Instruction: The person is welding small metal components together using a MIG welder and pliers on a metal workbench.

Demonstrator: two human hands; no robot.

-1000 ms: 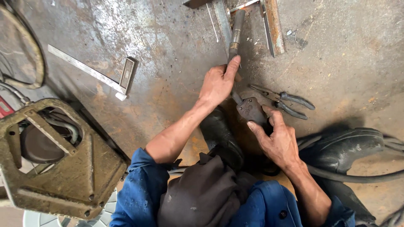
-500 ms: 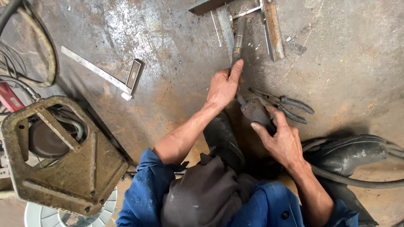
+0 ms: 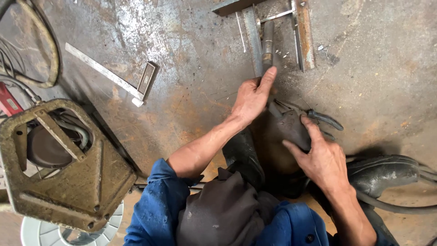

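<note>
The left hand [image 3: 251,98] lies flat and open, its forefinger touching the near end of a short steel tube [image 3: 267,45] that lies among flat steel bars [image 3: 302,34] on the scarred metal bench [image 3: 182,91]. The tube looks rigid, heavy for its size and prone to roll; its bare near end seems the best place to hold it. The right hand [image 3: 321,159], nearer the body than the tube, cups a dark worn block [image 3: 287,127]. Counted: one tube, one pair of pliers [image 3: 321,117] right of the block, one try square [image 3: 116,79] far left of the tube.
</note>
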